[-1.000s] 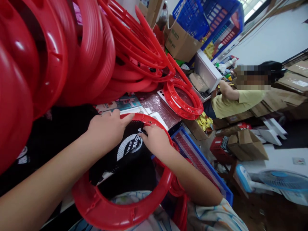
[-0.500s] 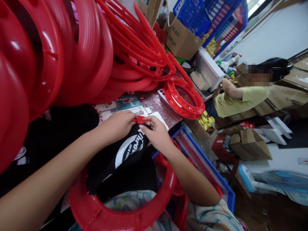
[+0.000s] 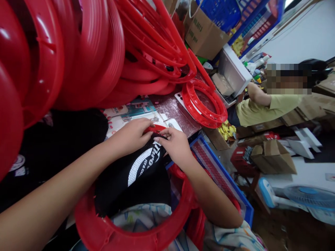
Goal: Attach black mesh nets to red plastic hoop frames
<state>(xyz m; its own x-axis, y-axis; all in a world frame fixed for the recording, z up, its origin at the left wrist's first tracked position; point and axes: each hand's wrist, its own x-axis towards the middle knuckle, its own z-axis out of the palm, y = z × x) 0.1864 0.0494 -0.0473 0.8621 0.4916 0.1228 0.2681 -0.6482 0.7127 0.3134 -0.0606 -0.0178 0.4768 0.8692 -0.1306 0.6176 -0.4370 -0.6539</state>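
A big red plastic ring (image 3: 131,238) lies over my lap, its near side toward me. Across its opening hangs a black printed cloth (image 3: 138,191) with white lettering. At the far rim, the fingers of my left hand (image 3: 134,136) pinch the cloth's edge against the red plastic. Just to the right, my right hand (image 3: 175,144) pinches the same edge between thumb and fingers. Part of the far rim shows red between the two hands; the rest is hidden by hands and cloth.
Many red rings (image 3: 91,62) are stacked at left and behind. Two more rings (image 3: 205,104) lie on the dark red table (image 3: 170,104). More black cloth (image 3: 65,146) is at left. A blue crate (image 3: 243,198) stands at right, near a fan (image 3: 309,195). A person in yellow (image 3: 269,109) works beyond.
Both hands stay at the far rim, and the red piece between them now shows as a wider curve with the black edge drawn up to it. The view has shifted slightly.
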